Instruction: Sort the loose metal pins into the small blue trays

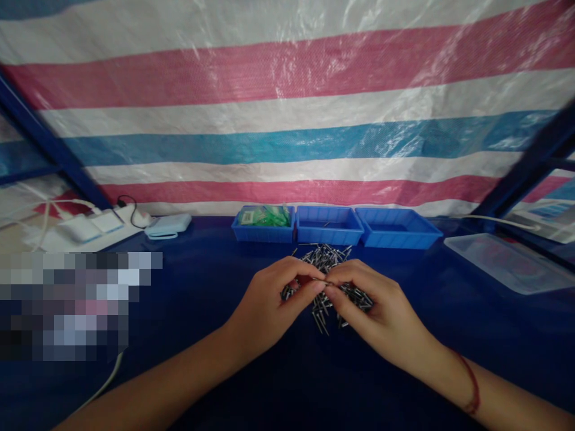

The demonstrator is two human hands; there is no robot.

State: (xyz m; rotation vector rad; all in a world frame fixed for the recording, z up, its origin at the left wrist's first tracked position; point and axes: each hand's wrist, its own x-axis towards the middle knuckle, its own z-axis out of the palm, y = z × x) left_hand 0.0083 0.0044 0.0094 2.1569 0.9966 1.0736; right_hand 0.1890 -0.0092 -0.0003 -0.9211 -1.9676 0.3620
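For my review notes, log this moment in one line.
left hand: pinching thin metal piece; right hand: apparently pinching same piece; near both hands: pile of metal pins; beyond: three blue bins, leftmost holding green packaging

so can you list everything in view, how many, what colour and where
metal pieces: too many to count, silver and dark, piled beyond and beneath the hands
trays: 3, blue, in a row behind the pile
green packaging: count unclear, green, in the left tray
clear plastic lid or tray: 1, clear, far right
power strip: 1, white, back left
case: 1, light blue, beside the strip
cables: several, mostly white, both sides
table: 1, dark blue, below
sheet: 1, red, white and blue stripes, background
posts: 2, dark blue, either side
bracelet: 1, red, right wrist
left hand, right hand: 2, bare, centre, fingertips together
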